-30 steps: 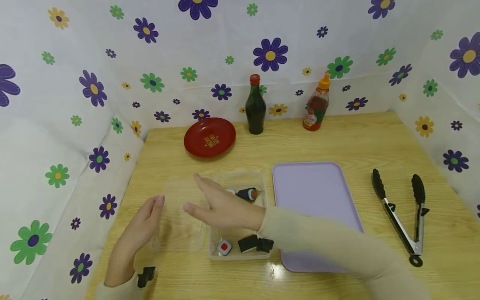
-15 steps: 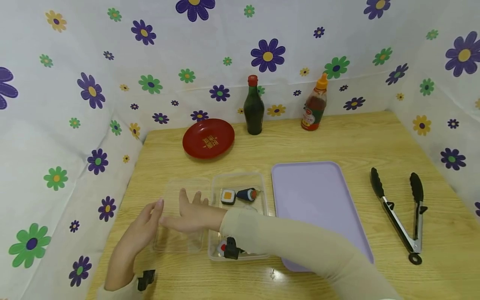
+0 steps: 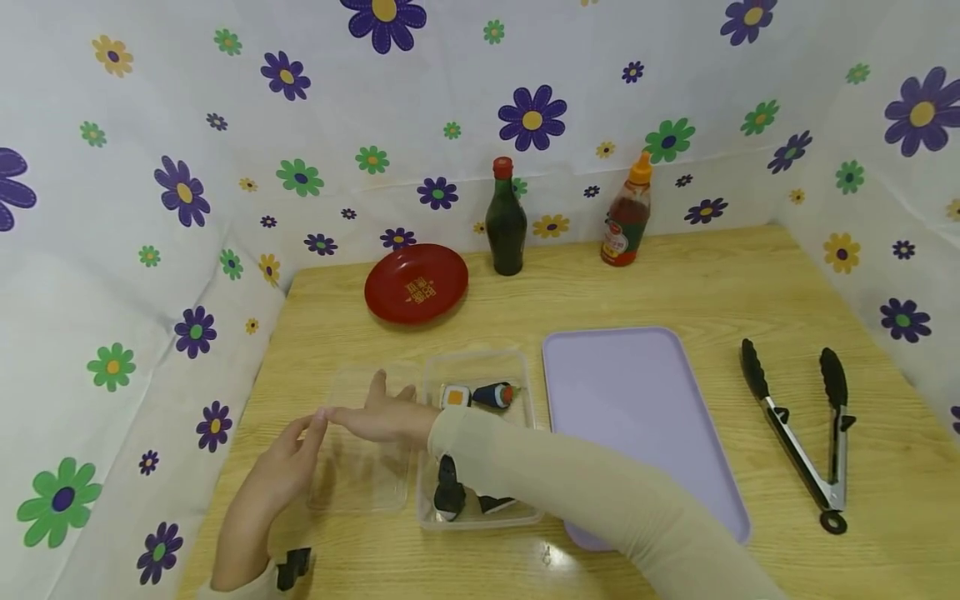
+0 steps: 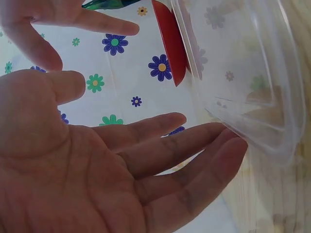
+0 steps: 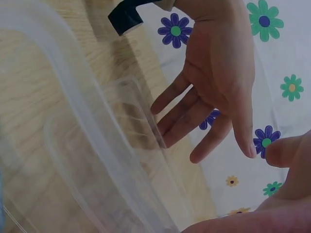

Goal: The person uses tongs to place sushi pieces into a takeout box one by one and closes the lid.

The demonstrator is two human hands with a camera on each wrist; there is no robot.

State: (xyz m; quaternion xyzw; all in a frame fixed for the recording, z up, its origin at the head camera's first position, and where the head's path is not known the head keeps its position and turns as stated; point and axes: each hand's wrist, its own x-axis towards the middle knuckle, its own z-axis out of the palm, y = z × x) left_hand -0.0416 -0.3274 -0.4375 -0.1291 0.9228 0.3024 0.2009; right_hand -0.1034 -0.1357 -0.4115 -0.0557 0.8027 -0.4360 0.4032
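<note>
A clear plastic lid (image 3: pixel 360 492) lies on the table, left of a clear plastic box (image 3: pixel 480 523). My left hand (image 3: pixel 273 471) is at the lid's left edge; in the left wrist view its straight fingertips meet the clear plastic rim (image 4: pixel 233 130). Over the lid's right part hangs my right hand (image 3: pixel 390 417), fingers spread and holding nothing. The right thumb overlaps the left fingertips in the head view. Inside the box are toy sushi: a square piece with an orange centre (image 3: pixel 455 396), a dark hand roll (image 3: pixel 493 395) and a black-wrapped piece (image 3: pixel 493 503). My right sleeve hides part of the box.
A lavender tray (image 3: pixel 622 400) lies right of the box, partly under my right forearm. Farther right are opened tongs (image 3: pixel 817 475). At the back stand a red plate (image 3: pixel 405 287), a green bottle (image 3: pixel 506 221) and a sauce bottle with a yellow cap (image 3: pixel 627 217).
My right hand has moved left from over the box to over the lid, its thumb now at the left fingertips. The left hand stays at the lid's left edge.
</note>
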